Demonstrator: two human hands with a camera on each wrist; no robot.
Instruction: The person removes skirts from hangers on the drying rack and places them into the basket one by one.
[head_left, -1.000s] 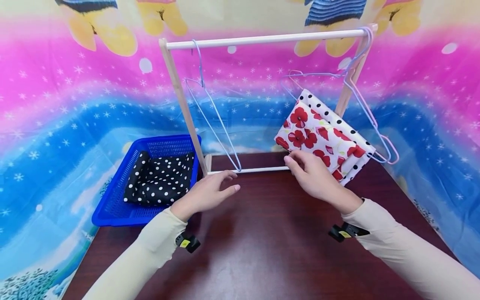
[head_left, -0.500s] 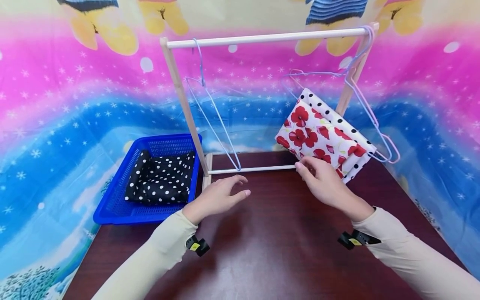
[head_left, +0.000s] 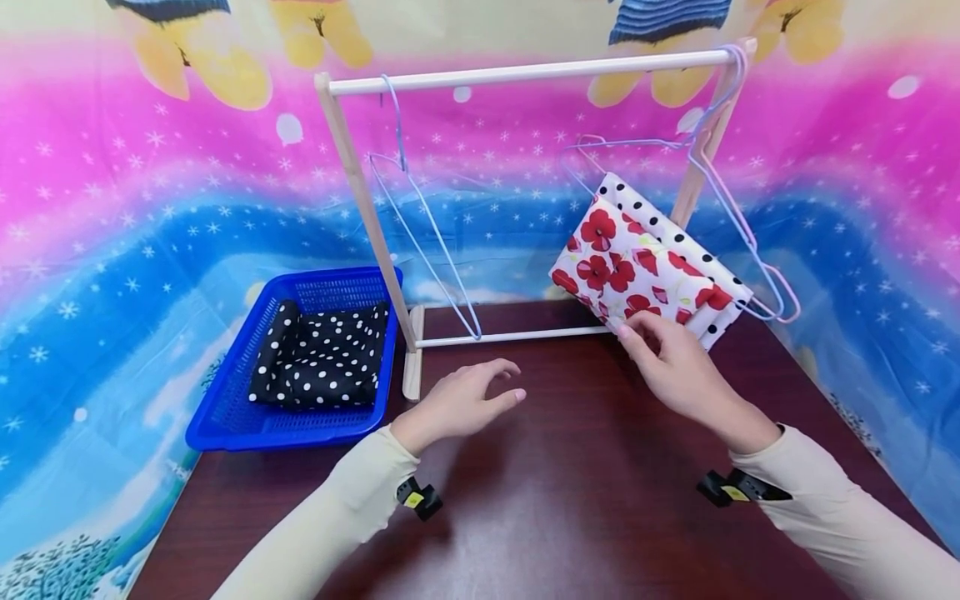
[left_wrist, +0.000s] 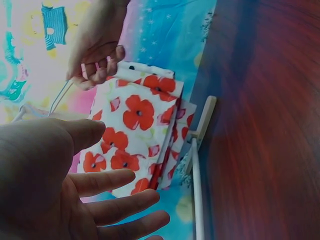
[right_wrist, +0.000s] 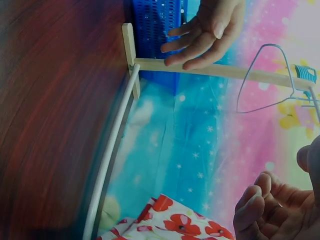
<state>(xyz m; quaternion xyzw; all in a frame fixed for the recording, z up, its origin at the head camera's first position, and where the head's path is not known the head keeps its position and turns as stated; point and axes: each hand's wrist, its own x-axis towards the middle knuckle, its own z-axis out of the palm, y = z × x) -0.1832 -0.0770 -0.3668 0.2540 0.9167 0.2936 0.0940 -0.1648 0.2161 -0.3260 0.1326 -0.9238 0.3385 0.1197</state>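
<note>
My left hand (head_left: 457,402) hovers over the table with fingers spread and relaxed, nothing in it. My right hand (head_left: 678,367) has loosely curled fingers and overlaps the lower edge of a white cloth with red poppies (head_left: 618,271); nothing shows between its fingers in the right wrist view (right_wrist: 272,210). Behind the poppy cloth is a white cloth with black dots (head_left: 666,230). Both hang tilted at the right end of the rack, among a blue wire hanger (head_left: 740,67) and a pink hanger (head_left: 790,292). Another blue hanger (head_left: 402,150) hangs bare at the left.
A wooden rack (head_left: 525,75) stands on the dark red table (head_left: 525,517), with a low white rod (head_left: 540,335) near its base. At the left, a blue basket (head_left: 217,425) holds a folded black cloth with white dots (head_left: 318,367). A printed curtain (head_left: 112,250) surrounds the table.
Both hands have moved to the right and slightly nearer to me, the right one along the lower edge of the poppy cloth. The hangers, cloths and basket stay in place.
</note>
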